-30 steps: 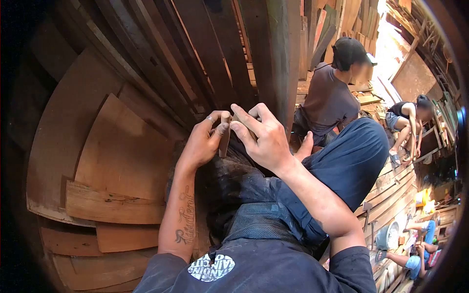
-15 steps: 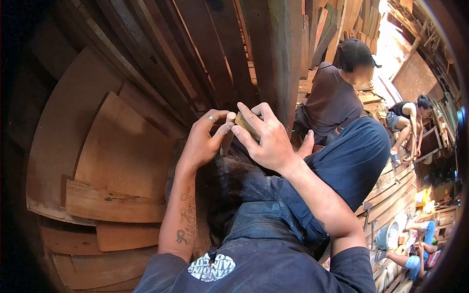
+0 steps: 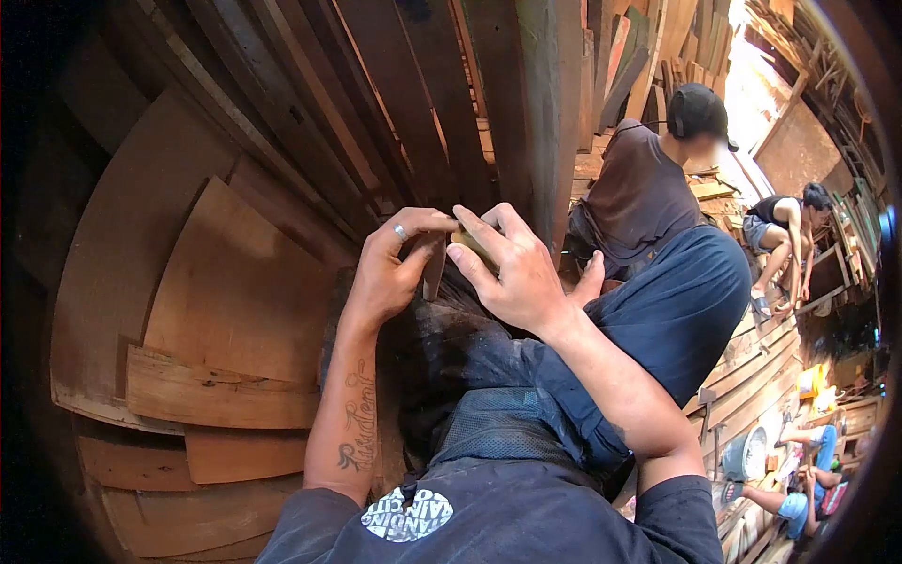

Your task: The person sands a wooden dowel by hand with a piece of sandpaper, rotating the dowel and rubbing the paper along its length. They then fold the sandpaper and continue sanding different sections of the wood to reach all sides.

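Note:
In front of my lap, my left hand [image 3: 390,263] is closed around a short brown piece of wood [image 3: 433,275], whose lower end points down between thumb and legs. A ring is on one finger, and the fingertips cover the top of the wood. My right hand [image 3: 512,268] pinches a yellowish flat piece [image 3: 475,233], with fingers laid over its upper side and the thumb below. This piece sits right beside the wood, and the fingertips of both hands meet there. Under them lie my dark trousers [image 3: 648,301], legs folded.
Upright dark planks [image 3: 423,94] form a wall ahead. Wooden boards [image 3: 235,282] lean at the left. A person in a cap [image 3: 648,179] sits close at the front right; another person [image 3: 794,235] bends farther off. A bucket [image 3: 745,456] stands at the lower right near a third person.
My left fingers have shifted right over the wood's top end, which showed before and is now covered. The seated person's head has lowered slightly and moved right.

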`<control>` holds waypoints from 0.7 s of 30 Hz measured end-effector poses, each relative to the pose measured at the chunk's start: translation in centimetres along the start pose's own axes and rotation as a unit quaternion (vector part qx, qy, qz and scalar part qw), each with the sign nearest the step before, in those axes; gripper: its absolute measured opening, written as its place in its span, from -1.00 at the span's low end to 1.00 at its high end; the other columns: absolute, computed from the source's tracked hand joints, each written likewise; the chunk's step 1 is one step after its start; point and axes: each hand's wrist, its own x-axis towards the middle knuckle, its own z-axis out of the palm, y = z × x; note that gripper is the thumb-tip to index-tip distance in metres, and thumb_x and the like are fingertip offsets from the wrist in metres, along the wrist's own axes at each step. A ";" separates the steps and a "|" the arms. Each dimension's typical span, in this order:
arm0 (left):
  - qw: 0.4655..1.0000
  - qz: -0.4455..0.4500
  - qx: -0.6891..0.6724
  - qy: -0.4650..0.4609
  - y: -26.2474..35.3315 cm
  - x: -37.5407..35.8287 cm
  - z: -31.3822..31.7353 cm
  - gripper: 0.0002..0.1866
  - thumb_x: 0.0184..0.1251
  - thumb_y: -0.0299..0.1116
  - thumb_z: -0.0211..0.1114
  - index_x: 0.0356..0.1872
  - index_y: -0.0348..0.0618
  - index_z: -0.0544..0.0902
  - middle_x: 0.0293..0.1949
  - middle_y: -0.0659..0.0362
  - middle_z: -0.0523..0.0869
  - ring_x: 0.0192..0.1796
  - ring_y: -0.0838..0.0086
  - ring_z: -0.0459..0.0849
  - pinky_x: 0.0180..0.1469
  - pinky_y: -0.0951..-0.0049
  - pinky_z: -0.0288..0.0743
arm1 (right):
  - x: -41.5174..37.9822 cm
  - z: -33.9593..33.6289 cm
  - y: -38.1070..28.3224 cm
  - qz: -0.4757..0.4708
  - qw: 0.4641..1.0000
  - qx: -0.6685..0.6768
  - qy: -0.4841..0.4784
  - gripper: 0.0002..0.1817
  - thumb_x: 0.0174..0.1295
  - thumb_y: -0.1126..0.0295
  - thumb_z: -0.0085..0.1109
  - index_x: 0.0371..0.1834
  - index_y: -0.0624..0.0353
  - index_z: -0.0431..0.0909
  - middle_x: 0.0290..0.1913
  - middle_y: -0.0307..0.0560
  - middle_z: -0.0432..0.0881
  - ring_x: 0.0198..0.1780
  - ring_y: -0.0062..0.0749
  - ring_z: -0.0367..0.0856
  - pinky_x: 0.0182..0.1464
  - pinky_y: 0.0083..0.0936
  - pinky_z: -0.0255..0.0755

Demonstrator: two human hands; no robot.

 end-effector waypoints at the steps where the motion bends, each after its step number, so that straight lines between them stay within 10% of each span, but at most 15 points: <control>1: 1.000 0.026 0.009 0.012 -0.7 0.0 0.0 -0.73 0.62 -0.60 0.39 0.24 -0.24 0.78 0.13 0.12 0.89 0.21 0.43 0.83 0.36 0.32 0.67 | 0.0 0.0 0.0 0.003 1.000 0.001 -0.004 -0.46 0.61 0.10 0.36 0.44 0.28 0.73 -0.02 0.10 0.65 0.04 0.05 0.77 0.10 -0.08 0.69; 14: 0.991 -0.031 -0.105 0.072 0.1 -0.2 0.8 -0.74 0.62 -0.56 0.43 0.23 -0.27 0.75 0.07 0.11 0.92 0.20 0.42 0.86 0.35 0.29 0.68 | 0.0 0.2 0.0 0.012 1.000 0.006 0.012 -0.50 0.59 0.13 0.38 0.39 0.28 0.75 -0.02 0.12 0.66 -0.01 0.05 0.79 0.03 -0.08 0.70; 21: 0.998 -0.044 0.033 -0.043 0.7 -0.3 0.5 -0.62 0.62 -0.48 0.39 0.36 -0.36 0.72 0.21 -0.08 0.90 0.25 0.21 0.88 0.40 0.18 0.67 | 0.0 0.1 0.0 -0.008 1.000 0.023 0.011 -0.44 0.56 0.11 0.43 0.45 0.27 0.74 -0.01 0.13 0.63 -0.03 0.04 0.77 0.05 -0.13 0.70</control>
